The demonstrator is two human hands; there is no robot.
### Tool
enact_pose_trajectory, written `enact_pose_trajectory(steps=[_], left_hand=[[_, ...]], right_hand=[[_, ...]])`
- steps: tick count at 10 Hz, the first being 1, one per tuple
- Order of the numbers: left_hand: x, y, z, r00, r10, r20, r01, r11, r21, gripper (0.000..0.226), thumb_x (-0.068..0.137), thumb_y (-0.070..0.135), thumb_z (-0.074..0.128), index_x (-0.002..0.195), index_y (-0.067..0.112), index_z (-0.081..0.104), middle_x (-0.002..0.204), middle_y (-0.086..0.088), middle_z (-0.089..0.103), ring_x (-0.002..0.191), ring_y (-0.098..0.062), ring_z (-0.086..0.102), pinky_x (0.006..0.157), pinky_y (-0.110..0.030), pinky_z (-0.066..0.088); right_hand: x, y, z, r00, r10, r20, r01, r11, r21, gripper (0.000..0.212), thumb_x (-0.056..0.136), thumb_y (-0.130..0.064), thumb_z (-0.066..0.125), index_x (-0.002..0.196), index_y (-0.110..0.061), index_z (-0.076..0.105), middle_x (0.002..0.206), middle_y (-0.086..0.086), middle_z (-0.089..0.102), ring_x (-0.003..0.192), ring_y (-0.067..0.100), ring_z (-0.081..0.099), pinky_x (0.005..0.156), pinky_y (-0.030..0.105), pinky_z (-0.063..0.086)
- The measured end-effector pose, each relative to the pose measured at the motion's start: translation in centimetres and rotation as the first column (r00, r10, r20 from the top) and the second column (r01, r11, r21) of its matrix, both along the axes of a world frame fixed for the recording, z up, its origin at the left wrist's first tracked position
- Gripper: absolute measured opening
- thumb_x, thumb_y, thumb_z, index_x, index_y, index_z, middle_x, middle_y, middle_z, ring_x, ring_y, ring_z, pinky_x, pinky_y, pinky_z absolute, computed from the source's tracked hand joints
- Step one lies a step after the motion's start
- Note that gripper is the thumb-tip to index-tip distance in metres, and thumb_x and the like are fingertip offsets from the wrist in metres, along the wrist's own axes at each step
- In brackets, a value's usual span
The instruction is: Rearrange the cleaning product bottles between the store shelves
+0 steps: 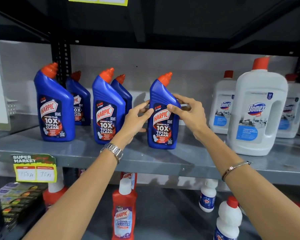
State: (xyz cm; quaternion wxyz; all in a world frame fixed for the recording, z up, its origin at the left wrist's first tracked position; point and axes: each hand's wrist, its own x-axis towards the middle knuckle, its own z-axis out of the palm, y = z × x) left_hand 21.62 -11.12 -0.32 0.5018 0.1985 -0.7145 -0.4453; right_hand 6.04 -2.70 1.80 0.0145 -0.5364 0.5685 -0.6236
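Observation:
A blue Harpic bottle (163, 125) with a red cap stands upright on the grey middle shelf (145, 158). My left hand (137, 120) touches its left side and my right hand (187, 111) wraps its right shoulder, so both hands grip it. Further left on the same shelf stand more blue Harpic bottles: one in the middle (107, 108) and one at the far left (54, 104), each with another bottle behind it. White Domex jugs (256, 111) with red caps stand at the right.
On the lower shelf are a red Harpic bathroom cleaner bottle (124, 210), white bottles with red caps (228, 220) and stacked dark boxes (16, 203) at the left. A yellow price tag (35, 172) hangs on the shelf edge. A dark shelf spans overhead.

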Motion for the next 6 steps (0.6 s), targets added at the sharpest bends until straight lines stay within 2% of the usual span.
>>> enact_pose_trajectory(steps=[2, 3, 4, 5, 6], left_hand=[[-0.1, 0.0, -0.1, 1.000, 0.018, -0.012, -0.018, 1.000, 0.004, 0.040, 0.090, 0.027, 0.054, 0.130, 0.030, 0.046, 0.108, 0.005, 0.058, 0.103, -0.014, 0.060, 0.066, -0.030, 0.056], [-0.1, 0.0, -0.3, 1.000, 0.017, -0.022, -0.017, 1.000, -0.007, 0.039, 0.090, 0.026, 0.054, 0.128, 0.031, 0.047, 0.105, 0.008, 0.058, 0.103, -0.015, 0.060, 0.064, -0.028, 0.056], [-0.3, 0.4, -0.4, 0.998, 0.049, -0.036, -0.050, 0.999, -0.016, 0.037, 0.090, 0.025, 0.054, 0.126, 0.032, 0.048, 0.104, 0.011, 0.059, 0.105, -0.016, 0.060, 0.072, -0.035, 0.058], [-0.5, 1.2, -1.0, 0.979, 0.182, -0.087, -0.191, 0.975, -0.109, 0.039, 0.091, 0.024, 0.053, 0.129, 0.030, 0.047, 0.115, 0.011, 0.058, 0.105, -0.010, 0.058, 0.087, -0.039, 0.053], [-0.6, 2.5, -1.7, 0.910, 0.335, -0.242, -0.386, 0.899, -0.205, 0.036, 0.090, 0.021, 0.053, 0.126, 0.028, 0.050, 0.122, 0.012, 0.057, 0.097, 0.011, 0.054, 0.091, -0.021, 0.047]], right_hand=[[0.5, 0.1, -0.2, 0.999, -0.027, -0.022, 0.027, 1.000, -0.003, 0.047, 0.076, -0.043, 0.073, 0.120, -0.035, 0.060, 0.123, 0.000, 0.061, 0.103, 0.021, 0.064, 0.090, 0.052, 0.053], [0.5, 0.3, -0.2, 0.999, -0.040, -0.023, 0.040, 0.999, 0.003, 0.048, 0.077, -0.043, 0.072, 0.122, -0.033, 0.059, 0.125, 0.000, 0.061, 0.103, 0.019, 0.063, 0.091, 0.049, 0.053], [0.7, 0.6, -0.5, 0.983, -0.141, -0.113, 0.142, 0.990, 0.000, 0.044, 0.081, -0.048, 0.066, 0.122, -0.034, 0.059, 0.125, -0.004, 0.060, 0.103, 0.013, 0.059, 0.087, 0.038, 0.048], [0.6, 1.9, -1.5, 0.948, -0.262, -0.182, 0.251, 0.965, -0.079, 0.037, 0.086, -0.048, 0.058, 0.122, -0.037, 0.057, 0.126, -0.010, 0.056, 0.113, 0.012, 0.056, 0.085, 0.037, 0.046], [0.1, 3.8, -2.7, 0.917, -0.340, -0.208, 0.305, 0.935, -0.182, 0.035, 0.089, -0.042, 0.056, 0.124, -0.038, 0.056, 0.130, -0.011, 0.054, 0.114, 0.015, 0.056, 0.085, 0.043, 0.052]])
